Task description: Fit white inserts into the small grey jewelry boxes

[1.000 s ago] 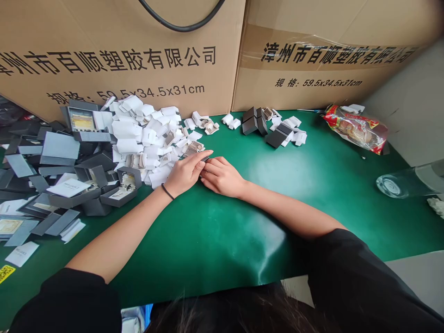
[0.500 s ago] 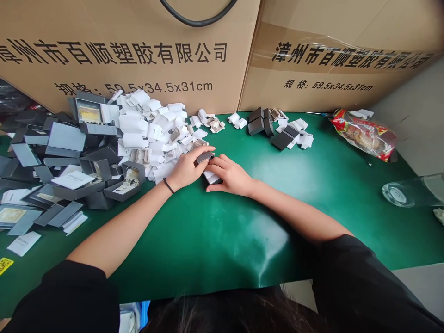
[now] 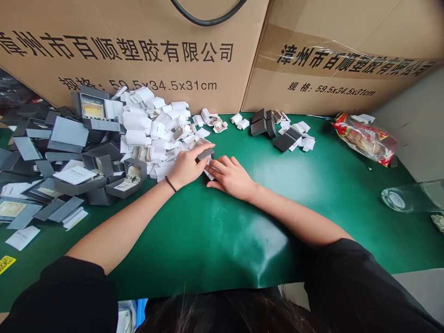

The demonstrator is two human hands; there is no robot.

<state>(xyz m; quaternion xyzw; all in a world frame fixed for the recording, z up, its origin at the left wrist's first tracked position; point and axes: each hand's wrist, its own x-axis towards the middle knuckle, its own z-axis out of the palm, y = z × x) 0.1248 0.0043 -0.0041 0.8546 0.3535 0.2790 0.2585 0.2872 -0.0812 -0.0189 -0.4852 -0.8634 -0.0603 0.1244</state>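
Note:
A small dark grey jewellery box [image 3: 205,155] stands with its lid raised on the green table, between my two hands. My left hand [image 3: 188,167] grips the raised lid from the left, its fingers along the top edge. From the right, my right hand [image 3: 234,178] lies over the lower half, fingertips at the white lining [image 3: 210,172]. Its palm and fingers cover most of that half, and I cannot make out whether they pinch anything. A heap of white folded card inserts [image 3: 157,125] lies just beyond my left hand.
Open grey boxes [image 3: 69,132] are piled at the left. Several closed dark boxes [image 3: 262,122] sit at the back, near more white inserts [image 3: 307,142]. A red snack bag [image 3: 364,141] and a glass [image 3: 409,196] lie at the right. Large cartons [image 3: 156,27] line the back edge.
The box lid has tipped further up under my left hand. My right hand's fingers have shifted onto the white lining. The view has moved slightly.

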